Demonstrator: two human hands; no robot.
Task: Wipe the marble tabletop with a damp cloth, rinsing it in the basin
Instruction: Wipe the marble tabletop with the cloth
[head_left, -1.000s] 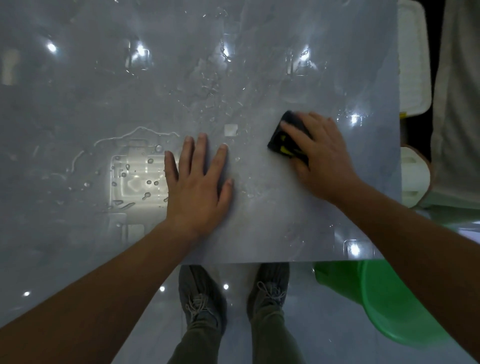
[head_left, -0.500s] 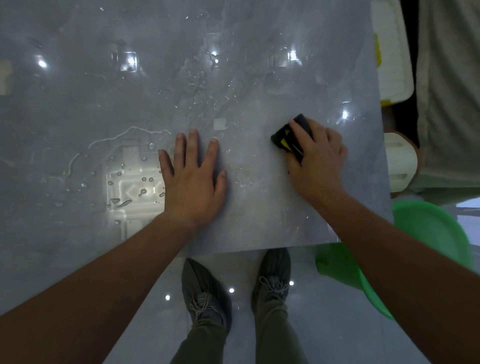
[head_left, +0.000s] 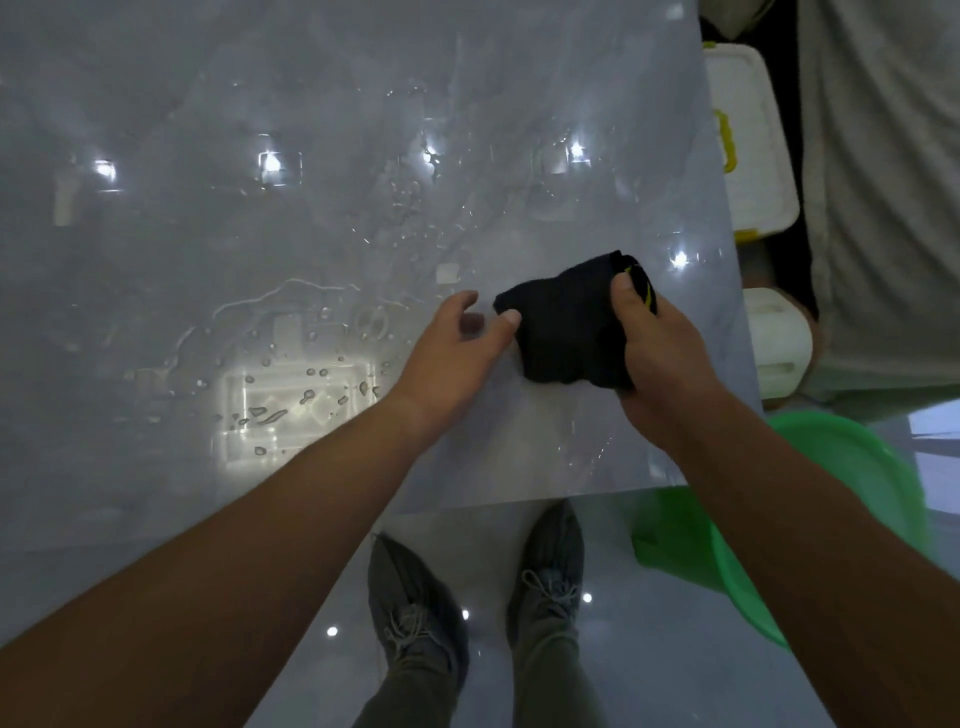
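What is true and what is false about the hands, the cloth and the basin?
1. The right hand grips the cloth. True.
2. The left hand lies flat on the table. False: its fingers curve, thumb at the cloth's edge.
3. The basin is red. False: it is green.
4. Water drops sit on the table. True.

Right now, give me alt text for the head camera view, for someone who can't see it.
The right hand grips a bunched black cloth over a wet grey marble tabletop, with the left hand touching its corner. A green basin stands on the floor at right.
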